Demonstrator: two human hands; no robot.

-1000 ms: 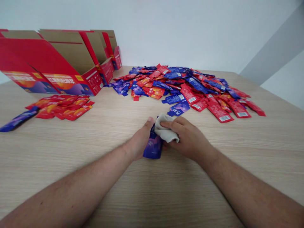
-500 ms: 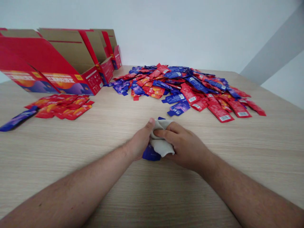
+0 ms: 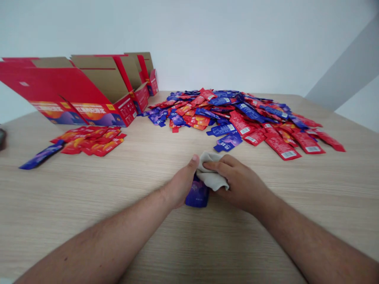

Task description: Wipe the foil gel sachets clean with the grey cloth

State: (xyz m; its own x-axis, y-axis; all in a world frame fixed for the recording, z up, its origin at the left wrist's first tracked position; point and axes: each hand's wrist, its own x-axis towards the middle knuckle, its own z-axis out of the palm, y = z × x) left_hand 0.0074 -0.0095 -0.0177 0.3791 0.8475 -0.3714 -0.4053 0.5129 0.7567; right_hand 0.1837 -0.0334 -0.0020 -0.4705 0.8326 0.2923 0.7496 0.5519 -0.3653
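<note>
My left hand (image 3: 184, 183) is closed on a blue-purple sachet (image 3: 197, 194) above the near middle of the table, its thumb pointing up along the edge. A crumpled pale grey cloth (image 3: 214, 179) is gripped in my right hand (image 3: 239, 181), pressed against the upper part of that sachet. Cloth and fingers cover the sachet's top; its lower end shows. Beyond my hands, a purple sachet (image 3: 227, 142) lies flat at the near edge of a large heap of red and blue sachets (image 3: 219, 108).
Red display boxes (image 3: 94, 92) with raised brown backs stand at the left rear. In front of them lies a small pile of red-orange sachets (image 3: 91, 140), with one blue sachet (image 3: 41, 156) beside it. A dark object (image 3: 2, 138) shows at the left edge. A pale wall rises behind the table.
The view has shifted, so everything sits lower and further right. The cloth has slid up the sachet, uncovering more of its lower part. My left hand still holds the sachet.
</note>
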